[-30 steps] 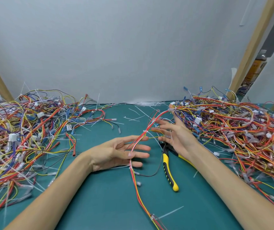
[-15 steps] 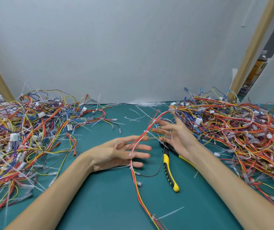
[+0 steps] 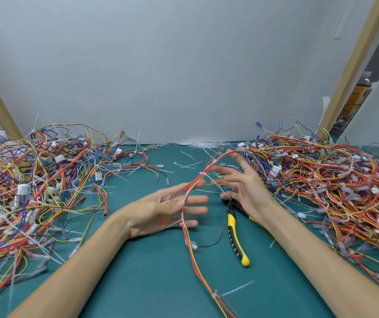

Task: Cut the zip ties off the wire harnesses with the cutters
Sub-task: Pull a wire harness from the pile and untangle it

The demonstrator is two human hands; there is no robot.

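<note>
A red, white and yellow wire harness (image 3: 190,244) runs from the right pile across the mat toward me. White zip ties (image 3: 202,174) bind it at several spots. My left hand (image 3: 165,208) lies palm up under the harness with fingers straight, and the wires cross its fingers. My right hand (image 3: 243,187) hovers palm left with fingers spread, just right of the harness. The yellow and black cutters (image 3: 236,239) lie on the mat below my right hand, their jaws hidden under it.
A tangled pile of harnesses (image 3: 34,191) fills the left of the green mat (image 3: 149,283). Another pile (image 3: 333,191) fills the right. Cut zip-tie pieces (image 3: 187,166) lie near the grey back wall. Wooden posts (image 3: 353,63) stand at both sides.
Both hands have stayed nearly in place. My right hand's fingers have spread slightly wider and the harness has barely shifted.
</note>
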